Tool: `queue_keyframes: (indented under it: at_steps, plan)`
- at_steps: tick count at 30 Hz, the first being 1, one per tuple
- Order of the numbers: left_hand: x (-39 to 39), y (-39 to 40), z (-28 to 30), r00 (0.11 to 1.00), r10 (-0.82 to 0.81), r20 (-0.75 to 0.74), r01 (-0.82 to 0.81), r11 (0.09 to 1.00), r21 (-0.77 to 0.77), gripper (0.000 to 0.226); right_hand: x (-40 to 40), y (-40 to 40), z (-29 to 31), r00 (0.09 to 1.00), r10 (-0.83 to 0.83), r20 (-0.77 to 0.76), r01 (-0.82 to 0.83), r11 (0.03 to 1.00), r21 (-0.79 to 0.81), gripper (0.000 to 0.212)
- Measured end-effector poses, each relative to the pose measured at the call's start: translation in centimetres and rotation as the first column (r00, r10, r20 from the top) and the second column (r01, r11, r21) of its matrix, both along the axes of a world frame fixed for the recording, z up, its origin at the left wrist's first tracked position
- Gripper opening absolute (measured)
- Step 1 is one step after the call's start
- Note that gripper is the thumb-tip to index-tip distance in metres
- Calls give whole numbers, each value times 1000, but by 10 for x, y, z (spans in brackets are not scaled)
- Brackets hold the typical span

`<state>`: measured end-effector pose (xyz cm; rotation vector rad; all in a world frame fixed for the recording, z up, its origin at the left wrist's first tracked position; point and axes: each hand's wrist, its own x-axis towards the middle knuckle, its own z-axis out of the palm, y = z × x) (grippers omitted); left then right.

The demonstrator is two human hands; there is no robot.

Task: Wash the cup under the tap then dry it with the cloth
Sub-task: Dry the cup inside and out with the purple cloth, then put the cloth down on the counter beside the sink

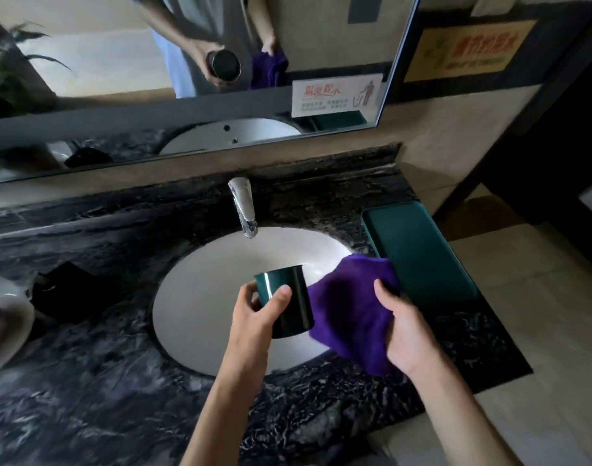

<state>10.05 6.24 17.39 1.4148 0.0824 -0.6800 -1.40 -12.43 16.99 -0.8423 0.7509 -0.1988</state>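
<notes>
Cup (287,299), dark green and shiny, is what we hold over the white sink (200,297), toward its front rim, tilted with the mouth facing away from us. Our left hand (257,314) grips it, thumb across the wall and fingers curled behind. Our right hand (405,331) grips the purple cloth (348,307), which hangs just beside the cup and seems to touch its right side.

We see no water running from the tap (243,206) at the back edge of the sink, so we judge that the drying step is about to begin. The next move calls for bringing the cloth onto the cup wall and then into the mouth, while the left hand turns the cup.

Some things we cannot tell: whether the cup is wet, and what its inside looks like from here. The mirror (187,62) shows only a dark round opening. A green box (419,250) lies at the right edge of the tabletop (86,381); a dark object (65,290) on the left is too dim to identify.
</notes>
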Motion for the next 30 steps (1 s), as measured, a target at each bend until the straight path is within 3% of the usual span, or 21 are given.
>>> queue_keyframes:
  at_steps: [2, 3, 4, 5, 7, 8, 10, 12, 13, 16, 18, 21, 25, 30]
  plan:
    - [-5, 2, -1, 999, 45, -23, -45, 999, -16, 61, -9, -22, 7, 982, 179, -61, -189, 932, -310, 28]
    - [-8, 3, -2, 997, 62, -43, -64, 998, -30, 56, -13, -30, 10, 930, 321, -177, -366, 777, -512, 29]
    - [-10, 4, -2, 995, 79, -62, -81, 996, -42, 54, -16, -37, 7, 838, 439, -324, -533, 532, -658, 32]
    - [-14, 5, -3, 992, 97, -79, -101, 994, -47, 55, -19, -41, -2, 701, 528, -479, -668, 251, -701, 35]
    - [-20, 4, -4, 987, 128, -93, -132, 990, -46, 57, -33, -36, -42, 384, 547, -744, -758, -273, -592, 54]
    - [-23, 3, -5, 986, 141, -93, -145, 989, -41, 57, -48, -31, -69, 271, 506, -819, -757, -413, -506, 60]
    - [-28, 2, -8, 982, 160, -96, -164, 986, -33, 57, -84, -20, -111, 215, 416, -883, -710, -555, -435, 76]
    - [-34, 0, -11, 979, 173, -106, -175, 985, -10, 53, -109, -15, -132, 295, 358, -886, -639, -615, -461, 84]
    - [-37, 0, -12, 978, 175, -110, -177, 984, -1, 50, -112, -14, -133, 347, 356, -867, -625, -601, -497, 80]
    - [-45, -2, -18, 979, 169, -115, -168, 986, 11, 38, -98, -4, -120, 532, 334, -778, -654, -421, -628, 62]
    - [-50, -4, -21, 981, 162, -104, -159, 987, 30, 36, -81, 3, -118, 622, 237, -746, -654, -368, -661, 58]
    - [-55, -7, -26, 987, 147, -61, -145, 989, 40, 37, -66, 8, -128, 642, 174, -747, -659, -373, -653, 60]
    - [-63, -8, -31, 995, 103, 9, -104, 993, 57, 66, -74, 12, -142, 630, 149, -762, -682, -363, -635, 62]
    - [-72, -11, -37, 993, -50, 108, 44, 997, 62, 61, -92, 17, -144, 633, 142, -761, -691, -340, -638, 63]
